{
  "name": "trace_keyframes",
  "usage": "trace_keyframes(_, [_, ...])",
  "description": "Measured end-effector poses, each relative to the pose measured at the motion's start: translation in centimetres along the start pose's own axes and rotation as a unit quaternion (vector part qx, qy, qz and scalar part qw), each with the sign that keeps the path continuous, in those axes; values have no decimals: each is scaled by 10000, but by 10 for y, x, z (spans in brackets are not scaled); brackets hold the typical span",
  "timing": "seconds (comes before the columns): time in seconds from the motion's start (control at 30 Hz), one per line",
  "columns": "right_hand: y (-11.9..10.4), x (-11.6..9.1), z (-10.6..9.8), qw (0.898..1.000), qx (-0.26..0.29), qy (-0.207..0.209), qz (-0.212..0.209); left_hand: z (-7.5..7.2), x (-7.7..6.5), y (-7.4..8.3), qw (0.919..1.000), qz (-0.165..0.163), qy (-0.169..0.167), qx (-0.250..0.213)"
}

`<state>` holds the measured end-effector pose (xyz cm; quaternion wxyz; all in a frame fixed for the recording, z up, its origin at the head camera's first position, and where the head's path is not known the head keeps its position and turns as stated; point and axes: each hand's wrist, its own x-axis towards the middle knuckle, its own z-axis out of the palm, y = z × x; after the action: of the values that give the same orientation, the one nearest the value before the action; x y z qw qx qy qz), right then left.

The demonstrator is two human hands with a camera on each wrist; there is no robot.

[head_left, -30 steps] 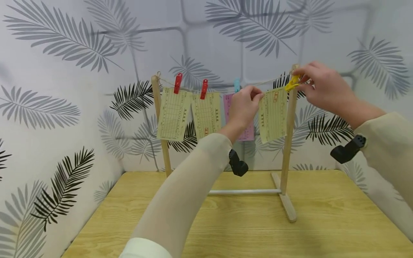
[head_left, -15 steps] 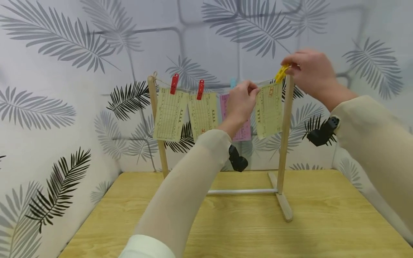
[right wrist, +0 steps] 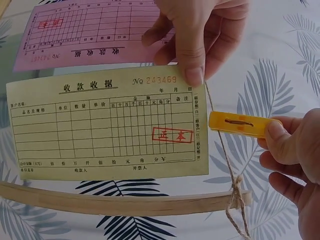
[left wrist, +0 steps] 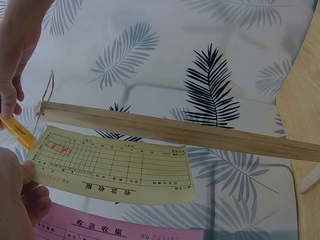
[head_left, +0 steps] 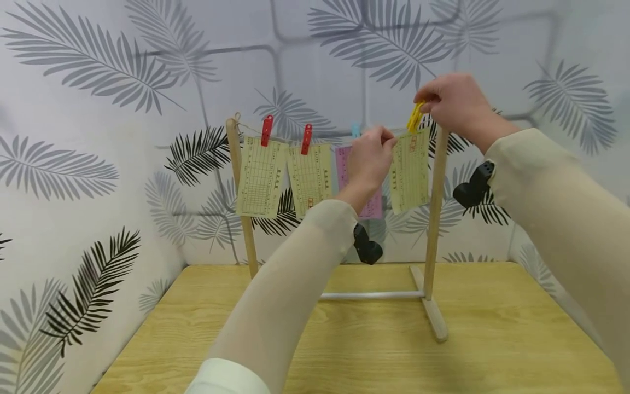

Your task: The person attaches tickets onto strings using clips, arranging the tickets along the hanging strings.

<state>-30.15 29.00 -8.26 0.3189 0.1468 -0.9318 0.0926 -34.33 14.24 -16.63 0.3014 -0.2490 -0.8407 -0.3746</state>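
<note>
My left hand point(head_left: 368, 161) pinches a pale yellow receipt point(head_left: 409, 175) by its upper left corner, so that it hangs below the string point(right wrist: 225, 155). A yellow clothespin point(head_left: 415, 116) is pinched between the thumb and fingers of my right hand point(head_left: 455, 104). Its tip lies right at the receipt's top edge and overlaps the string in the right wrist view. Behind my left hand, a pink receipt point(right wrist: 90, 40) hangs, with a light blue clothespin point(head_left: 356, 129) above it, partly hidden.
Two more yellow receipts, a left one point(head_left: 262, 178) and a right one point(head_left: 310, 175), hang from red clothespins. The string runs between the left wooden post point(head_left: 235, 145) and the right post point(head_left: 435, 219). The stand is on a wooden table point(head_left: 374, 350) before a leaf-patterned backdrop point(head_left: 315, 65).
My right hand has moved left and slightly up with the yellow clothespin, from the right post to over the receipt's top edge. The clothespin has turned more upright. My left hand keeps its pinch.
</note>
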Motion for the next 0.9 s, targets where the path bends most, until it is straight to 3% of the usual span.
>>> trace_keyframes(0.4, [1, 4, 8, 9974, 385, -589, 122, 3, -1, 1, 9999, -117, -29, -61])
trace_keyframes(0.9, [8, -4, 15, 9949, 485, -791, -397, 5, -1, 0, 9999, -93, 25, 55])
